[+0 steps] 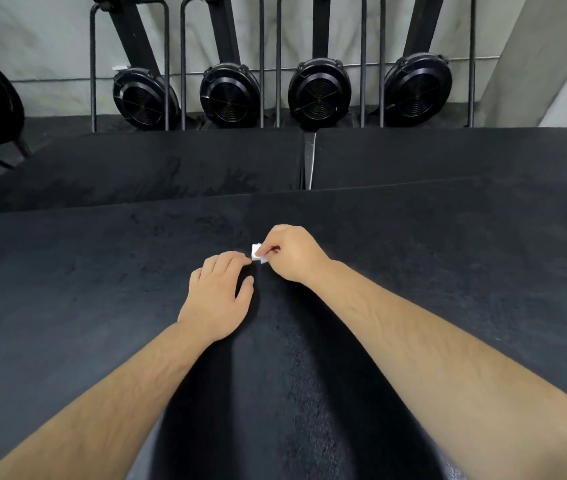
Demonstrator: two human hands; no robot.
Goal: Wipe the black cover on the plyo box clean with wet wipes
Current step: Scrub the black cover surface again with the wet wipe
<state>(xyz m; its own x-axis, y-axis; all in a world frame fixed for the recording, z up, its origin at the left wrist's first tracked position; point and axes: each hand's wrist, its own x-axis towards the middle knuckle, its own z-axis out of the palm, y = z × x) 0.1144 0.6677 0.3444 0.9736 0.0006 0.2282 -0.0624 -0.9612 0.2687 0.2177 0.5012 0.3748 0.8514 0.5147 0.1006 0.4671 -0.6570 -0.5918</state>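
Wipe [257, 253], folded small: pinched by right hand [292, 254]; left hand [218, 292] relaxed on cover [102, 289], fingertip [246, 260] at wipe's 7 o'clock, probably to unfold it.

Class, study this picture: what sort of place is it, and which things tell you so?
Most likely a gym: four rowing machines stand stored upright against the wall, and black-covered plyo boxes fill the foreground.
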